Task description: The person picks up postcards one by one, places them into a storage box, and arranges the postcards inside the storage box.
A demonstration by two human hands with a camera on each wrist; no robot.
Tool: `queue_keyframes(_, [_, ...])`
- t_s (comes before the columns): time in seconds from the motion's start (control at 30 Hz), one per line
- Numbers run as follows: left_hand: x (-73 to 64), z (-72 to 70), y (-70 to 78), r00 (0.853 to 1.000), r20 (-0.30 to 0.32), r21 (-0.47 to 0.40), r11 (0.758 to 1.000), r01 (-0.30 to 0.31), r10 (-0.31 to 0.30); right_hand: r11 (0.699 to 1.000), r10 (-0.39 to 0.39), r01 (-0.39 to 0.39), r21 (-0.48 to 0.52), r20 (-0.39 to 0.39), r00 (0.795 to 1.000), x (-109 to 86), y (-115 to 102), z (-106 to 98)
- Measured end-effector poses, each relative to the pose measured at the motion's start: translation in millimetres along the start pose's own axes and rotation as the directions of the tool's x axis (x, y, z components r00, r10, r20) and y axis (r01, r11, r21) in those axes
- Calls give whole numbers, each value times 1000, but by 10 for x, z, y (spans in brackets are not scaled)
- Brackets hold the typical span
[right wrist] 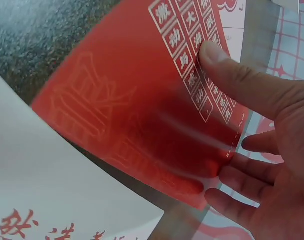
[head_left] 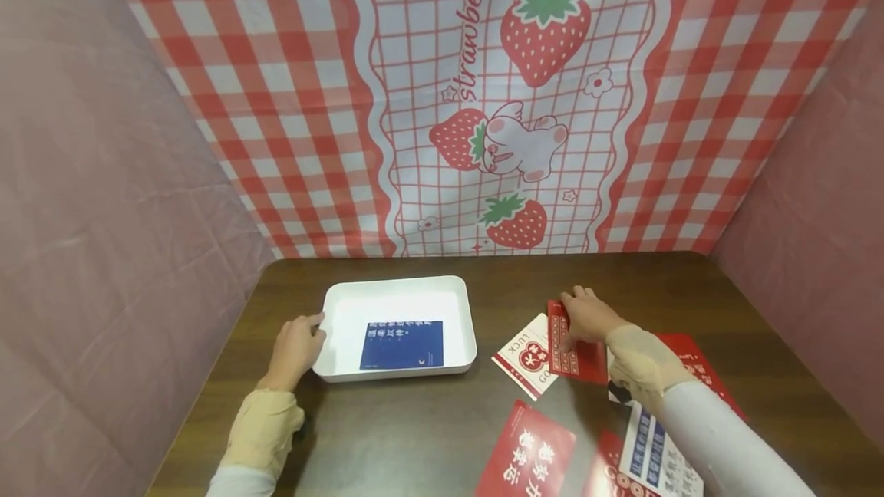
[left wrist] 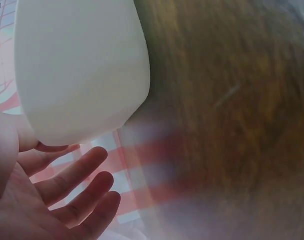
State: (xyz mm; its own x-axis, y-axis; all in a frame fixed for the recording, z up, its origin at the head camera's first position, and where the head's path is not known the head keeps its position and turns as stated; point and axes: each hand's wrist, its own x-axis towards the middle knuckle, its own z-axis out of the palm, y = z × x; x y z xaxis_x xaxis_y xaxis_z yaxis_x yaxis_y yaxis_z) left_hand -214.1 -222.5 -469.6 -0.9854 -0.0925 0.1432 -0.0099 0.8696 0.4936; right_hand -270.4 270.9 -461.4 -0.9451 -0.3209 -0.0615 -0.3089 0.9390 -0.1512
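Observation:
My left hand is at the left end of a white tray, its fingertips right at the rim. The left wrist view has the fingers loosely spread beside the tray's end, with the thumb partly hidden by it. Inside the tray lies a blue card with white writing. My right hand pinches a red card printed with boxed characters, thumb on its face and the other fingers along its edge. That card overlaps a cream card marked "LUCK".
Another red card lies near the front middle. Under and beside my right forearm are several more: a red one, a white one with blue blocks and a red one. A checked strawberry cloth hangs behind the table.

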Motion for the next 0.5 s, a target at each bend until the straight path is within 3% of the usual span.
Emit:
queue_keyframes(0.23, [8,9,-5,1000,-5,-8,1000,-3,3,999,14,-14,36,-5,1000,-4,60,13])
queue_keyframes(0.5, [14,0,-5,1000,1,5,1000,0,0,997,16,-10,76,-86,996,-17,91,7])
